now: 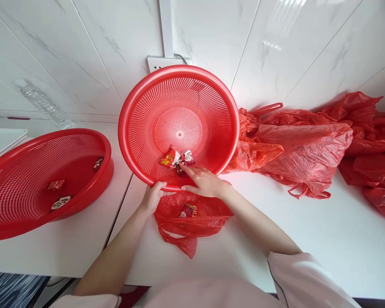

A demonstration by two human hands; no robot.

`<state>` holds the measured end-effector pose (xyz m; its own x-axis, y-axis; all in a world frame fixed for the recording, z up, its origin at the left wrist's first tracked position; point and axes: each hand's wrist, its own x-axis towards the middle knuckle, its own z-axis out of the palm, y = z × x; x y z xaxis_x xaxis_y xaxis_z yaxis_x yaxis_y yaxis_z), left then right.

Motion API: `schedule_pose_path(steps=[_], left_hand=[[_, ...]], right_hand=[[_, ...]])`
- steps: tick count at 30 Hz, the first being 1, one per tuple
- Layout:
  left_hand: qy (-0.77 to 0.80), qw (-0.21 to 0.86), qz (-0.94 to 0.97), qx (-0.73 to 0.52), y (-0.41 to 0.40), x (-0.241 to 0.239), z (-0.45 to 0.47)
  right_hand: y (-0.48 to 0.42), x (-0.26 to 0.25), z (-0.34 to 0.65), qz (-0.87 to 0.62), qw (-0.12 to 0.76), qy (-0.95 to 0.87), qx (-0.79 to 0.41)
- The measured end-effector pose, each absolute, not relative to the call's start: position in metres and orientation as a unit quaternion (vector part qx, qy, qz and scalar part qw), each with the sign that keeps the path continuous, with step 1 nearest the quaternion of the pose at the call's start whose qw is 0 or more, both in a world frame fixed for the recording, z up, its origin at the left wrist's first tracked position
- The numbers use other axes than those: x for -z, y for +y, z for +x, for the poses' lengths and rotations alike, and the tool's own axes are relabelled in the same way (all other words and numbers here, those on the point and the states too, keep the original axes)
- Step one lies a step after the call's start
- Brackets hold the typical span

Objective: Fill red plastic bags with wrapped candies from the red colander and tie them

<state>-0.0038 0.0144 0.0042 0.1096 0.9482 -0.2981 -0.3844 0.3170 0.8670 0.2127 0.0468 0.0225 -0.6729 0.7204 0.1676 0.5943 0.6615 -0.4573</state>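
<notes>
A round red perforated basket (pixel 179 81) is tilted up towards me, its near rim low over the white counter. My left hand (pixel 153 196) grips that near rim from below. My right hand (pixel 204 182) reaches over the rim with its fingertips on a small pile of wrapped candies (pixel 177 159) at the basket's lowest part; the fingers are stretched out. Under the rim lies a red plastic bag (pixel 188 220) with a candy (pixel 188 210) showing inside it.
A second red basket (pixel 25 214) with three candies in it sits at the left. A heap of red plastic bags (pixel 308 145) spreads along the tiled wall at the right. A clear plastic bottle (pixel 43 102) and a wall socket (pixel 158 62) stand behind.
</notes>
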Motion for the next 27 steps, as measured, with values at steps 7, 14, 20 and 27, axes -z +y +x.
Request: schedule_pose_path(steps=[7,14,20,27], left_hand=[[0.433,0.685,0.305,-0.501,0.019,-0.005,-0.007],[0.452,0.671,0.321,-0.493,0.018,-0.006,-0.007],[0.453,0.656,0.35,-0.491,0.014,-0.01,-0.007],[0.445,0.675,0.344,-0.478,0.014,-0.012,-0.01]], right_hand=[[0.045,-0.034,0.214,-0.303,0.199,-0.91,-0.199],[0.045,-0.012,0.203,-0.405,0.235,-0.864,-0.186],[0.046,-0.008,0.204,-0.353,0.219,-0.89,-0.19],[0.046,-0.015,0.206,-0.32,0.24,-0.889,-0.225]])
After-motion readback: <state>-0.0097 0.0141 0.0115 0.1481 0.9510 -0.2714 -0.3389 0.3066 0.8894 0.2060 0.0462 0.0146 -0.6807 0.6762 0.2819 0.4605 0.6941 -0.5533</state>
